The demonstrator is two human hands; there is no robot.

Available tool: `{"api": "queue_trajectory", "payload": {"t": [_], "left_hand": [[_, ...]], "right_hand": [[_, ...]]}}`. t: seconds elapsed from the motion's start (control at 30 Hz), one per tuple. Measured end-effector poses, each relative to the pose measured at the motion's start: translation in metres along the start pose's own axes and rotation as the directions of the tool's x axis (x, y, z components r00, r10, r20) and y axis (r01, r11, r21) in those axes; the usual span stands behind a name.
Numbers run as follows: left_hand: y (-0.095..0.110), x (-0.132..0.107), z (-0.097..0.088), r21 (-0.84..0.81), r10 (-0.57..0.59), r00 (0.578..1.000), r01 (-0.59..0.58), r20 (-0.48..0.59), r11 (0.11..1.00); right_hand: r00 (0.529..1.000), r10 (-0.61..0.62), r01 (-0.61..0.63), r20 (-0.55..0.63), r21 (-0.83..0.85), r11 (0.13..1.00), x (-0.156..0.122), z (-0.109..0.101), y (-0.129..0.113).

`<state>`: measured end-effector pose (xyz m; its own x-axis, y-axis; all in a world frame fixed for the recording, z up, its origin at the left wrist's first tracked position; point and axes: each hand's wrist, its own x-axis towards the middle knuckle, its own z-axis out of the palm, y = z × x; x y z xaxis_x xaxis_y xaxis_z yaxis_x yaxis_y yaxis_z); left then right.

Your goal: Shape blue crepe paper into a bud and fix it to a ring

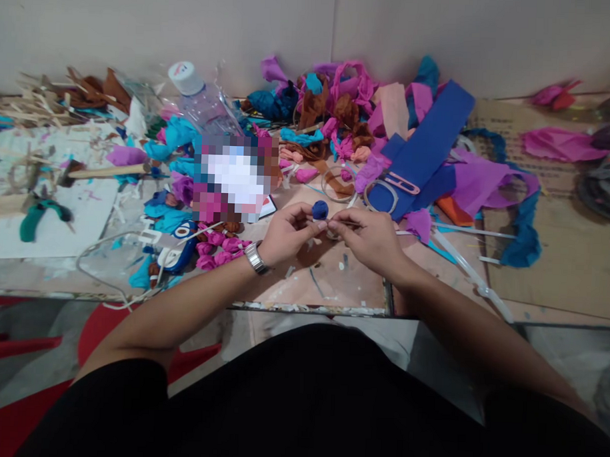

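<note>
A small, round dark blue crepe-paper bud [319,210] sits upright between my hands, above the table's front part. My left hand [286,236], with a metal watch on its wrist, is closed and pinches the bud near its base. The fingertips of my right hand [371,236] are pinched together just below and right of the bud, almost meeting the left fingers. What they hold is too small to make out. Just beyond the right hand lie a roll of tape [395,198] and small pink-handled snips [403,183] on folded dark blue crepe paper [431,139].
Pink and brown wrapped bundles [221,247], a blue-and-white device [178,247] with a cable, and a plastic bottle [204,102] stand left. Farther left are green-handled pliers [42,216] and a hammer [107,171]. Cardboard [559,244] and a clear plastic tube [466,267] lie right.
</note>
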<state>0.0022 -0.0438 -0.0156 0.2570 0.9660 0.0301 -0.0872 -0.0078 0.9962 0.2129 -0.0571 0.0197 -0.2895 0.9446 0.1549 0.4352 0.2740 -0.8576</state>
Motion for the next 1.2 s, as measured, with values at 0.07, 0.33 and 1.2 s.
{"api": "queue_trajectory", "payload": {"t": [0.07, 0.33, 1.2], "left_hand": [[0.001, 0.0, -0.002, 0.013, -0.017, 0.999, 0.017, 0.031, 1.0], [0.002, 0.003, -0.004, -0.07, -0.081, 0.995, 0.086, 0.064, 0.994], [0.016, 0.003, -0.001, -0.371, -0.248, 0.967, 0.25, 0.055, 0.894]], "right_hand": [[1.0, -0.015, 0.015, 0.011, -0.002, 1.0, 0.0, 0.0, 0.001], [0.999, -0.042, 0.042, 0.005, -0.006, 0.999, -0.001, 0.001, 0.005], [0.999, 0.027, -0.03, 0.018, 0.167, 0.985, 0.0, 0.001, 0.005]]}}
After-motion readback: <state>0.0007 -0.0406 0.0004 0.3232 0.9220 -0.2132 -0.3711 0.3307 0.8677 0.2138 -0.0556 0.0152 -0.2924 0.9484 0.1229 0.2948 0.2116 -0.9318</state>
